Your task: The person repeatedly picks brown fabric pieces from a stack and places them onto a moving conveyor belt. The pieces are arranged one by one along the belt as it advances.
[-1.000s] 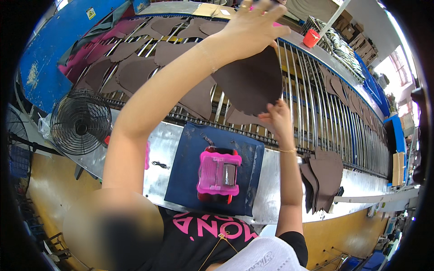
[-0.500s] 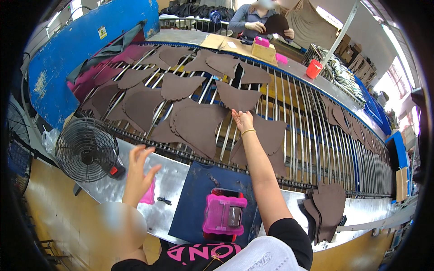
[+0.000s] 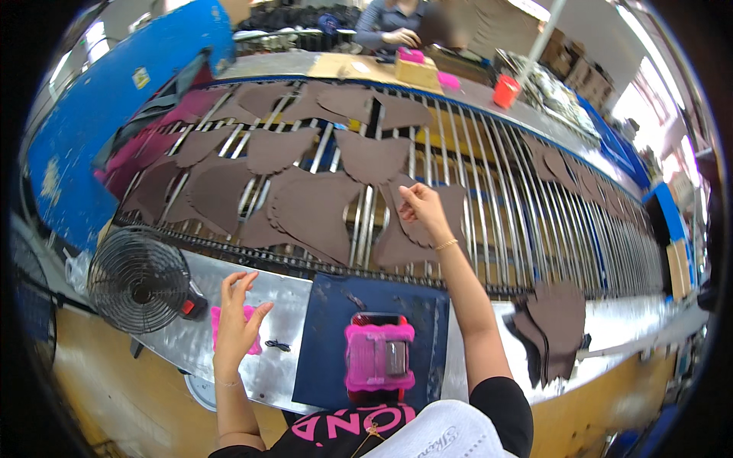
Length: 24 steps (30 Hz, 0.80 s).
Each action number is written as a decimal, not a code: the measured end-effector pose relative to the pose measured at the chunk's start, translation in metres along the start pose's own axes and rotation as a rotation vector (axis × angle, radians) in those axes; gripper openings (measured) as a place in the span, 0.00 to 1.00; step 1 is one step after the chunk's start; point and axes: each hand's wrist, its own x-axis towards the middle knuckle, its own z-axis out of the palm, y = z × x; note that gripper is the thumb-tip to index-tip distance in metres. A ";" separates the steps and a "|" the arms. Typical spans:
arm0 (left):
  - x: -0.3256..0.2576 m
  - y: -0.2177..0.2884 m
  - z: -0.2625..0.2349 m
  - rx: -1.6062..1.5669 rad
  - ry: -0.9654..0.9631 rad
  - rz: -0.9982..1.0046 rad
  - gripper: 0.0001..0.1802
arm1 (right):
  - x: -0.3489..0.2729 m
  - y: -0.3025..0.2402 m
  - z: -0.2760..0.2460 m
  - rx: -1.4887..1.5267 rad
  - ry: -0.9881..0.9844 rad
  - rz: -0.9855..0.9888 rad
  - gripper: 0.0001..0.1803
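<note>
My right hand (image 3: pixel 421 208) reaches out over a rack of metal rods (image 3: pixel 489 198), its fingers curled on the top edge of a dark brown cut piece (image 3: pixel 408 243) that lies on the rods. Several more brown shaped pieces (image 3: pixel 313 206) are spread flat across the rack to its left and beyond. My left hand (image 3: pixel 238 322) is open with fingers spread, hovering just over a small pink pad (image 3: pixel 252 341) on the shiny metal table (image 3: pixel 305 294). It holds nothing.
A pink device (image 3: pixel 379 355) sits on a dark blue mat (image 3: pixel 328 343) in front of me. A round wire-guard fan (image 3: pixel 137 281) stands at the left. A stack of brown pieces (image 3: pixel 556 324) lies at the right. Another person (image 3: pixel 393 27) works beyond the rack, near a red cup (image 3: pixel 505 91).
My left arm, raised over the rack a second ago, has come down to the table beside the fan. My right hand has stayed at the brown piece on the rods.
</note>
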 end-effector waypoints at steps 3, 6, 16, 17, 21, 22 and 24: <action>0.004 0.009 0.012 -0.003 -0.038 0.031 0.29 | -0.093 -0.003 -0.084 -0.358 0.306 -0.171 0.12; 0.003 0.008 0.022 -0.001 -0.064 0.089 0.29 | -0.196 0.011 -0.178 -0.775 0.787 -0.117 0.12; 0.002 0.036 0.053 -0.061 -0.220 0.209 0.26 | -0.400 0.119 -0.326 -1.154 1.289 0.769 0.29; 0.000 0.038 0.052 -0.060 -0.225 0.214 0.26 | -0.392 0.118 -0.319 -1.148 1.303 0.769 0.30; -0.003 0.041 0.047 -0.067 -0.226 0.215 0.27 | -0.399 0.142 -0.347 -1.488 1.208 0.852 0.35; -0.004 0.045 0.045 -0.062 -0.223 0.219 0.27 | -0.406 0.149 -0.362 -1.423 1.156 0.863 0.38; -0.003 0.044 0.046 -0.044 -0.217 0.229 0.27 | -0.432 0.164 -0.396 -1.255 1.101 0.933 0.46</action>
